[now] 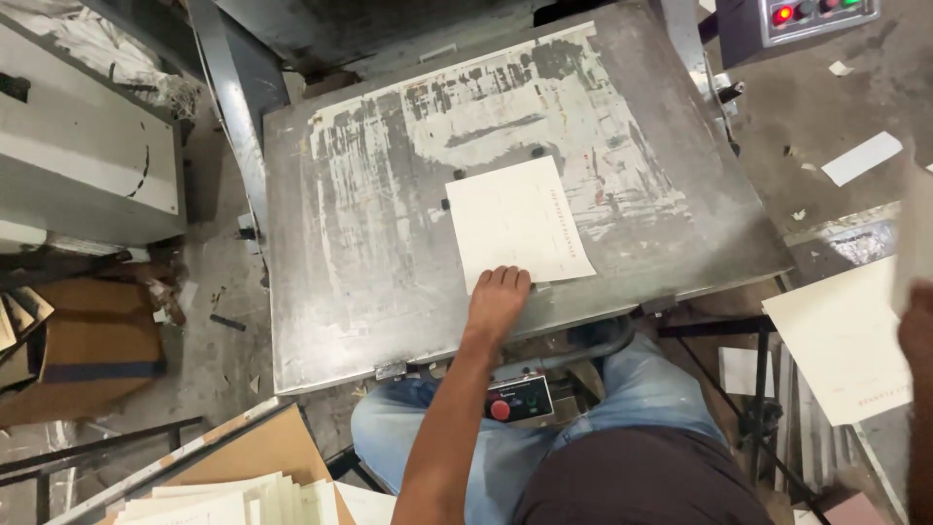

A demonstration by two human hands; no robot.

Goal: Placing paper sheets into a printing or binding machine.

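A cream sheet of paper [515, 224] lies on the worn metal plate [369, 292] of a press, set against small black stops. My left hand [498, 297] rests on the sheet's near edge with its fingers flat on the paper. At the right border of the view my right hand [917, 335] is only partly visible. It holds up another pale sheet [914, 224], which is blurred. That hand is above a stack of cream sheets [846, 340] on a stand to my right.
A small control box with a red button [518, 401] sits under the plate's front edge, above my knees. A panel with lit buttons [807, 15] is at the top right. A grey machine [78, 146] and a cardboard box [87, 340] stand left; more sheets [224, 501] lie bottom left.
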